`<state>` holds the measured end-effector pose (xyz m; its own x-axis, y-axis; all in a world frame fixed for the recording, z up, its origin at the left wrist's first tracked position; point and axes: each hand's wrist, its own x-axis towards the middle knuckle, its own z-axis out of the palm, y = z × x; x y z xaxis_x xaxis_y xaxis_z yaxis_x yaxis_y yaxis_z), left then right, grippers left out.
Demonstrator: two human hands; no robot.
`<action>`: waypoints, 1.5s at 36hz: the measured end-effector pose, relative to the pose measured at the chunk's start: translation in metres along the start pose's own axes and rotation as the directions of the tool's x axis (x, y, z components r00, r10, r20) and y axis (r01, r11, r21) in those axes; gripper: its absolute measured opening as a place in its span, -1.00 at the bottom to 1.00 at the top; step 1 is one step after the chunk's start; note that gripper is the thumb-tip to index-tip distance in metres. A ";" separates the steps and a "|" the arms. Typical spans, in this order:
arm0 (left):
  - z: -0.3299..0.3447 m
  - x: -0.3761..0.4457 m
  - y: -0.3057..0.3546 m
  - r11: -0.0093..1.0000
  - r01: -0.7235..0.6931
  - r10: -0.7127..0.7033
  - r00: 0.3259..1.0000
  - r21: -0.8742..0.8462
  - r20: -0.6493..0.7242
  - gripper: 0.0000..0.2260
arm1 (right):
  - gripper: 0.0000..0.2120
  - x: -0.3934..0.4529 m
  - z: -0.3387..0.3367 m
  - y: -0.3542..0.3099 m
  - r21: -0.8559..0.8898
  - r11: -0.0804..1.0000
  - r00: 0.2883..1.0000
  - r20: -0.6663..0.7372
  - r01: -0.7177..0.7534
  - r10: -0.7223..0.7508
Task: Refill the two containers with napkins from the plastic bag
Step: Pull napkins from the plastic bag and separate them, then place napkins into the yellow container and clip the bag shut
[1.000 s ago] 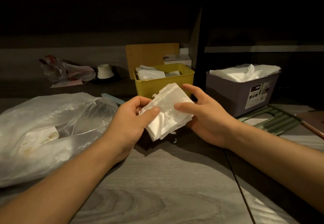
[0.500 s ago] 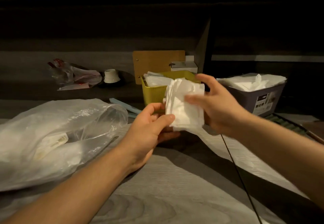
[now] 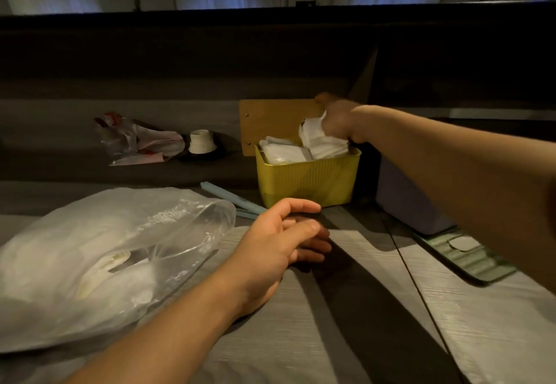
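My right hand (image 3: 338, 119) reaches over the yellow container (image 3: 310, 179) and grips a stack of white napkins (image 3: 323, 141), which sits in the container's right half. More napkins (image 3: 284, 153) lie in its left half. My left hand (image 3: 282, 239) hovers low over the table with loosely curled fingers and holds nothing. The clear plastic bag (image 3: 105, 257) with napkins inside lies at the left, mouth toward my left hand. The purple container (image 3: 406, 206) stands to the right, mostly hidden behind my right forearm.
A green lid (image 3: 463, 254) lies flat at the right. A light blue lid (image 3: 231, 200) lies by the yellow box. A crumpled bag (image 3: 135, 140) and a small white cup (image 3: 201, 142) sit on the back ledge. A wooden board (image 3: 276, 122) stands behind the yellow box.
My right hand carried the napkin stack away from my left hand and into the yellow container. My left hand let go and dropped toward the table.
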<state>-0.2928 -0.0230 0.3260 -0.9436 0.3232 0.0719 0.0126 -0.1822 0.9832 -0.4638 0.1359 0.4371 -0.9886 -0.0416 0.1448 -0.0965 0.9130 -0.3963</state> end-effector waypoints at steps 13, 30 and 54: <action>-0.002 0.002 -0.001 1.000 0.003 -0.004 0.999 0.028 0.033 -0.81 | -0.28 0.005 -0.010 -0.009 -0.143 0.989 0.970 0.236 -0.020 0.053; -0.004 0.003 -0.004 0.999 -0.002 0.000 0.999 0.041 0.051 -0.78 | -0.79 -0.005 -0.016 -0.015 -0.506 0.821 0.964 0.133 0.265 -0.229; -0.040 -0.096 0.052 0.261 -0.291 0.209 0.948 0.920 0.241 -0.80 | -0.57 -0.151 0.024 -0.109 0.193 0.732 0.590 0.476 0.654 -0.652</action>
<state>-0.2151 -0.1000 0.3633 -0.8121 0.4918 0.3139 0.5826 0.7129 0.3903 -0.3068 0.0326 0.4364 -0.5753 -0.8132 -0.0878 -0.7390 0.5628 -0.3704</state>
